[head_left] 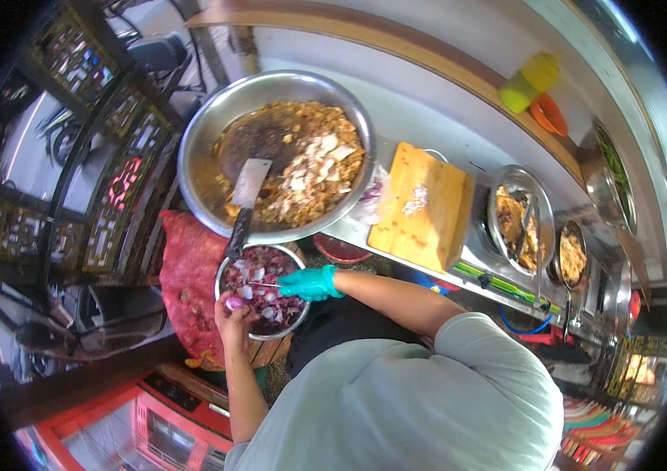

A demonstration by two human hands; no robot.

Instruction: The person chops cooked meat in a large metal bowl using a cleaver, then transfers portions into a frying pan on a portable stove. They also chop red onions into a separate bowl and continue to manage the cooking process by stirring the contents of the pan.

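Bare, my left hand (pixel 235 321) holds a peeled red onion (pixel 235 302) over the near left side of a metal bowl (pixel 300 322). The bowl contains onion pieces and loose purple skins (pixel 274 306). My right hand (pixel 311 283), in a green glove, grips a small knife whose thin blade (pixel 264 284) points left above the bowl, apart from the onion. A cleaver (pixel 250 183) lies with its blade in a large steel basin (pixel 345 219) of chopped brown and whitish food, its black handle reaching over the rim towards the onion bowl.
A red mesh sack (pixel 183 277) stands left of the bowl. On the counter, a wooden cutting board (pixel 410 226) bears chopped onion beside a plastic bag (pixel 373 197). Farther right are a bowl of food with tongs (pixel 498 235) and a smaller pan (pixel 572 259). A shelf (pixel 427 56) holds a yellow-green squeeze bottle (pixel 529 82).
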